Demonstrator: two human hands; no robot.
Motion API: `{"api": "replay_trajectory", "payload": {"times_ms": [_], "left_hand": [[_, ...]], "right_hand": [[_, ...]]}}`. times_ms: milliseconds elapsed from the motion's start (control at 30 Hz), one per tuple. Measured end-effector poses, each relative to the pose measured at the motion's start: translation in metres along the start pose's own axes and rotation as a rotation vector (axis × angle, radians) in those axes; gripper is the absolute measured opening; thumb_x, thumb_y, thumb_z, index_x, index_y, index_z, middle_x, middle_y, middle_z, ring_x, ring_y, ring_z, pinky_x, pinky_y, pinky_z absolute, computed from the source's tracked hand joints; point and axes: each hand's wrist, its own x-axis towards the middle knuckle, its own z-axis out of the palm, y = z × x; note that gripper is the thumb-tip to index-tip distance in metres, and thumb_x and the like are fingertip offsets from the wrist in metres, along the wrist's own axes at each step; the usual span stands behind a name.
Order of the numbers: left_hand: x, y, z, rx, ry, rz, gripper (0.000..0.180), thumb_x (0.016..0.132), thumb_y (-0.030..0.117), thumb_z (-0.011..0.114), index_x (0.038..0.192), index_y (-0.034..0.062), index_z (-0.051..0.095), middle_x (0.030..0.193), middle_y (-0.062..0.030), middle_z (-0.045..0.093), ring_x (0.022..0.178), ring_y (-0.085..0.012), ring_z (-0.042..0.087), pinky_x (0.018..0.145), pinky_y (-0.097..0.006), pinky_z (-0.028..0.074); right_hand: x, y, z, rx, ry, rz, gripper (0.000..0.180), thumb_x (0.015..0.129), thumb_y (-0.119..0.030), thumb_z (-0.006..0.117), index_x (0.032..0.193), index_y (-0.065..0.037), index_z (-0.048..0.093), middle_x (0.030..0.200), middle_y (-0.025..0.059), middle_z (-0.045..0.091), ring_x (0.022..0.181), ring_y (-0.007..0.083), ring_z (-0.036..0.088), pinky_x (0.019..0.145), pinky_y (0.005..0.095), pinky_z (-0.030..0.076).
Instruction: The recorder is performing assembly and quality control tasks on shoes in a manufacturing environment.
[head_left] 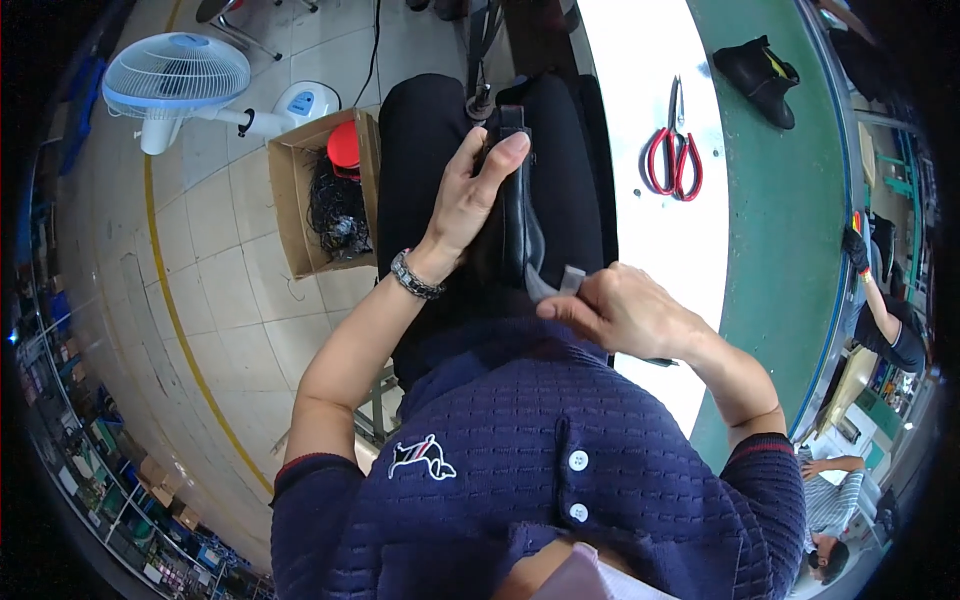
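A black leather boot (516, 215) lies lengthwise over my lap, its far end between my knees. My left hand (470, 195) is closed around its far part, the thumb pressed on top near a black block-like end (513, 119). At the boot's near end, my right hand (635, 310) is curled shut around a flat grey piece (541, 284), which reaches from the fingers to the leather. A second pale grey end (573, 278) sticks up beside the index finger. Whether these are a strap or a tool cannot be made out.
Red-handled scissors (674, 165) lie on the white tabletop (655, 45) at my right. Beyond it, another black boot (758, 80) rests on a green belt (770, 200). An open cardboard box (290, 205) of black scraps and a fan (178, 80) stand left. Co-workers sit far right.
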Motion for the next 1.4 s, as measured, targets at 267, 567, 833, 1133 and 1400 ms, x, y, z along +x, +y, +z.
{"api": "replay_trajectory", "payload": {"times_ms": [267, 567, 833, 1133, 1400], "left_hand": [[0.000, -0.003, -0.013, -0.096, 0.000, -0.134, 0.057, 0.096, 0.043, 0.053, 0.132, -0.0004, 0.044, 0.133, -0.0071, 0.049, 0.124, -0.0126, 0.043, 0.106, -0.025, 0.030], [-0.005, -0.026, -0.017, -0.009, 0.042, -0.093, 0.070, 0.101, 0.051, 0.032, 0.148, 0.0006, 0.022, 0.150, -0.0105, 0.032, 0.138, -0.0174, 0.030, 0.115, -0.028, 0.019], [-0.014, -0.031, -0.017, -0.377, -0.165, -0.253, 0.067, 0.098, 0.061, 0.026, 0.120, 0.0061, 0.057, 0.110, -0.0039, 0.063, 0.101, -0.0143, 0.058, 0.094, -0.027, 0.043], [-0.021, -0.056, 0.001, 0.076, -0.135, -0.351, 0.084, 0.094, 0.069, 0.012, 0.084, 0.0037, 0.064, 0.077, -0.0086, 0.064, 0.070, -0.0166, 0.061, 0.068, -0.028, 0.051], [-0.007, 0.002, 0.031, 0.044, -0.531, -0.040, 0.080, 0.099, 0.057, 0.008, 0.081, 0.0013, 0.063, 0.075, -0.0064, 0.062, 0.074, -0.0150, 0.058, 0.075, -0.026, 0.046]], "right_hand": [[0.000, 0.079, 0.013, -0.316, 0.498, 0.090, 0.028, 0.095, -0.029, 0.055, 0.100, -0.006, 0.069, 0.070, 0.0171, 0.066, 0.066, 0.0328, 0.066, 0.063, 0.0419, 0.052], [0.009, 0.147, 0.029, -0.421, 0.683, 0.333, 0.042, 0.091, -0.015, 0.060, 0.130, -0.004, 0.050, 0.110, 0.0212, 0.059, 0.092, 0.0331, 0.064, 0.076, 0.0432, 0.053], [0.004, 0.050, 0.045, 0.485, 0.324, -0.316, 0.054, 0.095, -0.026, 0.057, 0.140, -0.001, 0.042, 0.123, 0.0183, 0.059, 0.115, 0.0278, 0.058, 0.097, 0.0374, 0.046], [-0.002, 0.072, 0.054, 0.971, 0.261, -0.286, 0.045, 0.096, -0.027, 0.057, 0.132, -0.001, 0.050, 0.114, 0.0157, 0.062, 0.103, 0.0219, 0.062, 0.090, 0.0359, 0.052], [0.039, 0.083, 0.054, 1.509, 0.150, -0.035, 0.067, 0.096, -0.057, 0.039, 0.140, -0.006, 0.041, 0.119, 0.0118, 0.059, 0.111, 0.0227, 0.057, 0.095, 0.0372, 0.048]]}}
